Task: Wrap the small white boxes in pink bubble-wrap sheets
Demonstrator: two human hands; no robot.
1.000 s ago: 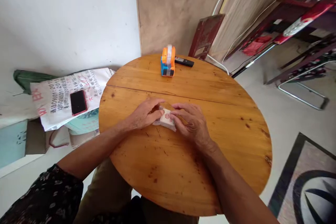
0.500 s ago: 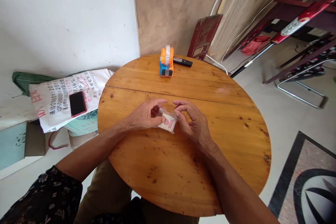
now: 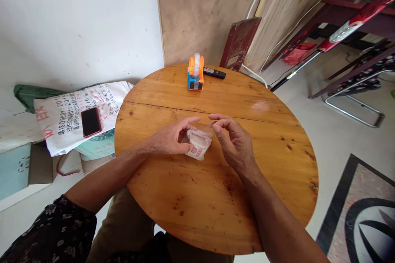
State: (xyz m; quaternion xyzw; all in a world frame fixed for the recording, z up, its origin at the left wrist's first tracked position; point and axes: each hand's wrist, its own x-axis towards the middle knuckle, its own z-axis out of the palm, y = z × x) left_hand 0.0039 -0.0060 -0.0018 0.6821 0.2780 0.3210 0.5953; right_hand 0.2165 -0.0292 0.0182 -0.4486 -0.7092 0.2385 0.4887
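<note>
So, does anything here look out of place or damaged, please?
Nothing is spilled or broken. The packet at the left hand has a crumpled, loose clear wrapper, and a phone lies on a printed sack beside the table.

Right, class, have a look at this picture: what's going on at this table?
A person sits at a round wooden table, with both bare hands on or near a small white packet with red print in clear plastic wrap. The left hand grips the packet from its left side. The right hand has its fingertips close together just above the packet's upper right corner; whether they hold the wrap is unclear. An orange and blue tape dispenser and a black remote sit at the far edge.
</note>
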